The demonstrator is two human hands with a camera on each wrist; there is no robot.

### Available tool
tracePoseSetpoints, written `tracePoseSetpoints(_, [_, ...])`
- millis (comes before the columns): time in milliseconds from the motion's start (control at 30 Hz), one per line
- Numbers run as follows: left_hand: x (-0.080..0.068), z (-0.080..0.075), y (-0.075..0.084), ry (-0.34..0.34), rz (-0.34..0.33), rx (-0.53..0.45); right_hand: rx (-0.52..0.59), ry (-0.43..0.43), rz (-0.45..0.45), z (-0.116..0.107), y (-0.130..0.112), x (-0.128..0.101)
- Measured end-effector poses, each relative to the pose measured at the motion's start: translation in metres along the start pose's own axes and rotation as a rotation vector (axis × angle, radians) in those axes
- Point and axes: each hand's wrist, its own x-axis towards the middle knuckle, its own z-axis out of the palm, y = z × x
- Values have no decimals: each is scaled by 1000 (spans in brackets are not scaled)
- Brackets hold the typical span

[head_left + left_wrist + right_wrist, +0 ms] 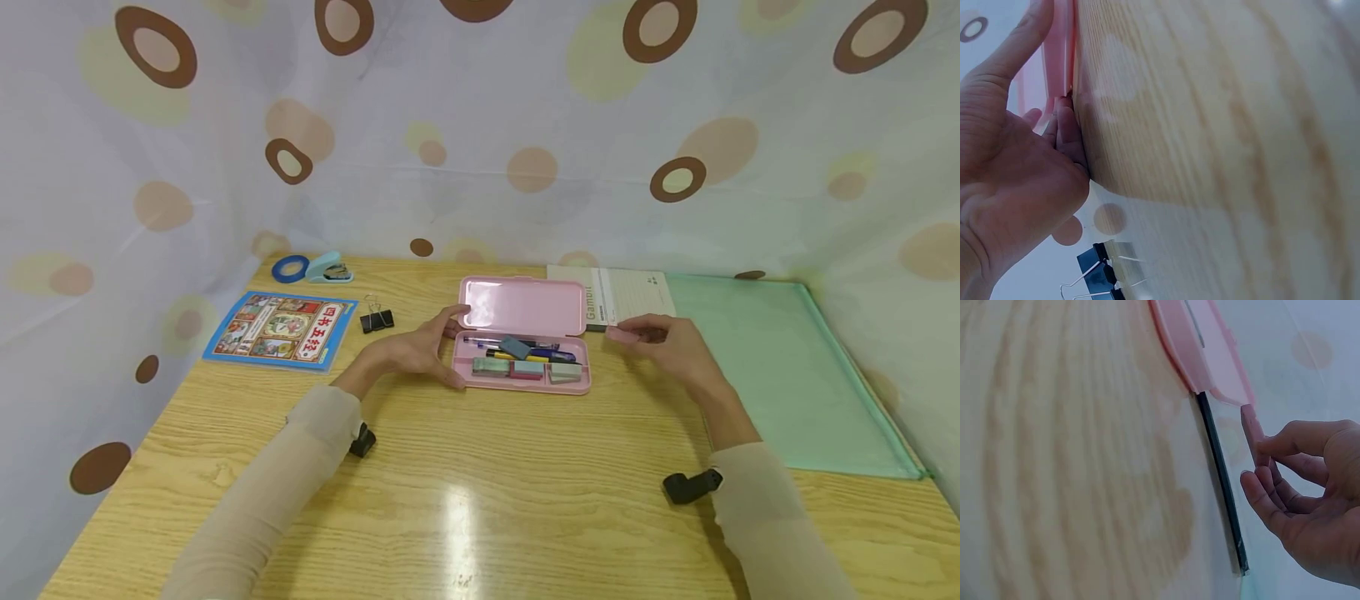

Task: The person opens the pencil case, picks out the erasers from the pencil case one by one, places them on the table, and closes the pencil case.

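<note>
Two hands flank the open pink case (522, 350). The left hand (420, 350) has spread fingers holding its left end, thumb on the lid. The right hand (667, 343) pinches a pink eraser (621, 334) just right of the case, over the notebook (626, 297). A clip (377, 320) lies behind the left fingers; only the left wrist view shows its wire handles (1088, 282).

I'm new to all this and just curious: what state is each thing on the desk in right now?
pink pencil case: open, lid up, pens and erasers inside
left hand: holds the case's left end
right hand: pinches a pink eraser
binder clip: handles folded back
notebook: closed
picture book: closed, lying flat
</note>
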Motion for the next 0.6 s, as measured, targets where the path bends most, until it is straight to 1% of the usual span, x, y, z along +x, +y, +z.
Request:
tracePoseSetpoints(133, [1, 0, -1, 0, 4, -5, -26, -18, 12, 5, 7, 3])
tracePoseSetpoints(233, [1, 1, -2, 0, 4, -2, -38, -30, 4, 8, 10, 6])
tracePoseSetpoints(400, [1, 0, -2, 1, 2, 2, -33, -46, -3, 10, 10, 8])
tracePoseSetpoints(600, [1, 1, -3, 4, -2, -7, -29, -45, 10, 12, 10, 9])
